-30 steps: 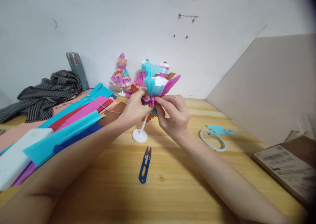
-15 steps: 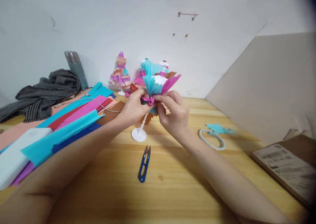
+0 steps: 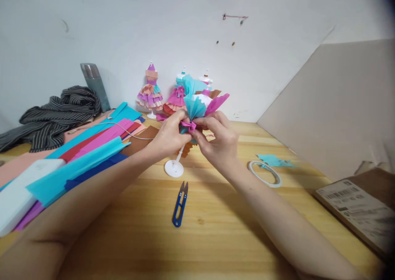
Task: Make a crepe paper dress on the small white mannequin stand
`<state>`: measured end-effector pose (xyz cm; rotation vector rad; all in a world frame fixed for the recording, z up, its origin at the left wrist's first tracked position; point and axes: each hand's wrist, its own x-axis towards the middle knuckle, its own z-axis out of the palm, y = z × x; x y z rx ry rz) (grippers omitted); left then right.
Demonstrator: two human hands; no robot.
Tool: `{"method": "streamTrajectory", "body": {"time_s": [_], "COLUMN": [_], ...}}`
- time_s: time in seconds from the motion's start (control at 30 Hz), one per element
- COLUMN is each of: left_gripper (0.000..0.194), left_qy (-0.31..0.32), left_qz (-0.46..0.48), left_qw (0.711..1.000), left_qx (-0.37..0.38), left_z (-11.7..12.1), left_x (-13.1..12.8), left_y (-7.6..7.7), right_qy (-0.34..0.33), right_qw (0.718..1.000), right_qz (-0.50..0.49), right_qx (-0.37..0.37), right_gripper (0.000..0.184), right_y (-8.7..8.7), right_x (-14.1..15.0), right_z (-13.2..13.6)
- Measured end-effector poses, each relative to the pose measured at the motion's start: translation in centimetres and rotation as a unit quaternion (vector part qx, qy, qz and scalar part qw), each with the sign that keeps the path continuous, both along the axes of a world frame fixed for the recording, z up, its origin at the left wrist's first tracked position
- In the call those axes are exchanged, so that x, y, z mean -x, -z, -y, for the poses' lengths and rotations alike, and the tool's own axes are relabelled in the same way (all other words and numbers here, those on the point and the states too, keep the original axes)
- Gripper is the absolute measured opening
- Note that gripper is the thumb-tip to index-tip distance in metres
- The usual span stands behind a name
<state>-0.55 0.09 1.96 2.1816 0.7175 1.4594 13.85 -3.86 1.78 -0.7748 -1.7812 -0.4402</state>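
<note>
Between my hands, a small white dress form is tilted, with its round base (image 3: 174,168) showing below. Blue crepe paper (image 3: 195,107) and pink crepe paper (image 3: 217,103) flare up around its upper body. A pink paper strip (image 3: 190,126) is bunched at its waist. My left hand (image 3: 171,135) is closed around the waist from the left, thumb and fingers on the paper. From the right, my right hand (image 3: 218,138) pinches the pink strip between thumb and fingertips. Brown paper (image 3: 189,150) hangs beneath. Thread snips (image 3: 180,205) with a blue handle lie on the table in front.
Several dressed miniature forms (image 3: 151,86) stand by the wall. Stacked coloured paper (image 3: 77,169), a white box-shaped object (image 3: 27,193), a striped cloth (image 3: 61,115) and a flask (image 3: 95,86) are on the left. To the right lie a tape roll (image 3: 279,181), blue scraps (image 3: 274,160) and a cardboard box (image 3: 354,206).
The paper-wrapped dress form has shifted slightly to the right and turned a little. My right fingers have moved on the pink strip, while my left hand keeps its hold.
</note>
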Motion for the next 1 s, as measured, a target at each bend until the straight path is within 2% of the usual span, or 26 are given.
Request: {"method": "streamTrajectory", "body": {"time_s": [0.23, 0.43, 0.7, 0.9, 1.0], "left_gripper": [0.026, 0.022, 0.023, 0.023, 0.022], "left_qy": [0.012, 0.005, 0.0, 0.003, 0.007], "left_qz": [0.013, 0.023, 0.011, 0.026, 0.023], "left_qw": [1.0, 1.0, 1.0, 0.999, 0.999], "left_qx": [0.013, 0.018, 0.02, 0.036, 0.033], "left_z": [-0.07, -0.17, -0.05, -0.17, -0.35], "left_x": [-0.26, -0.18, -0.14, -0.17, -0.05], "left_y": [0.34, 0.45, 0.25, 0.26, 0.33], "right_qy": [0.032, 0.004, -0.007, -0.021, -0.012], "right_qw": [0.999, 0.999, 1.0, 0.998, 0.998], "right_qz": [0.014, 0.015, 0.015, 0.03, 0.045], "right_qx": [0.0, 0.042, 0.01, 0.044, 0.038], "right_gripper": [0.017, 0.014, 0.015, 0.015, 0.012], "right_y": [-0.13, -0.4, -0.16, -0.32, -0.4], "right_x": [-0.04, 0.03, -0.04, -0.06, -0.03], "right_z": [0.09, 0.34, -0.04, 0.09, 0.08]}}
